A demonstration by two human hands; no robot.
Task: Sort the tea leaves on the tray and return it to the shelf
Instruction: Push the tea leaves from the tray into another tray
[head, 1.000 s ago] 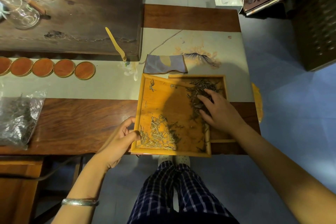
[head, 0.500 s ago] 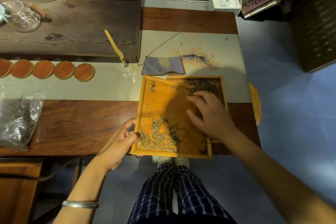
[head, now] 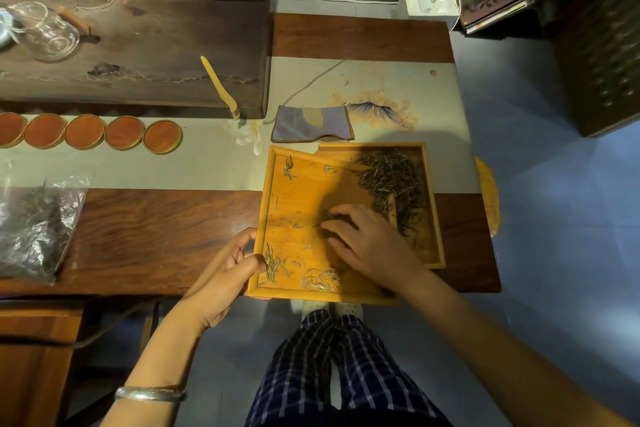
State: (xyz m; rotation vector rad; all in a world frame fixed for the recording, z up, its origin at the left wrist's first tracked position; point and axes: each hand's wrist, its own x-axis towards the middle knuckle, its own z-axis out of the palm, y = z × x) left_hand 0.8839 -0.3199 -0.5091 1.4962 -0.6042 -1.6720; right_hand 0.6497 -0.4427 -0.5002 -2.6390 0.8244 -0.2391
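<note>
The right hand [head: 372,246] lies palm down in the yellow wooden tray [head: 273,215], fingers bent and spread, their tips pressing on a few dark tea leaves [head: 330,217] near the tray's middle; whether any leaf is pinched between them cannot be told. The forearm reaches in from the lower right. The left hand [head: 227,272] grips the tray's left rim near the front corner, thumb over the rim and touching the inside floor, fingers curled underneath; a silver bangle [head: 150,393] sits on that wrist.

Just beside the left thumb lies a small clump of pale leaves [head: 273,265], with another pale clump [head: 320,279] below the right hand. The tray's right part overlaps a second tray [head: 434,218], which lies beyond and to the right of the right hand and holds the main heap of dark leaves [head: 393,180]. Both trays rest at the near edge of a wooden table [head: 156,229] with a pale runner [head: 207,163].

Beyond the hands lies a folded blue-grey cloth [head: 311,123]. Farther left are five round wooden coasters [head: 123,132], a bamboo scoop [head: 221,88] leaning on a dark tea board [head: 138,52], and a glass pitcher [head: 52,33]. Well to the left of the left hand sits a clear bag of tea [head: 38,222]. No writing or label is readable anywhere.
</note>
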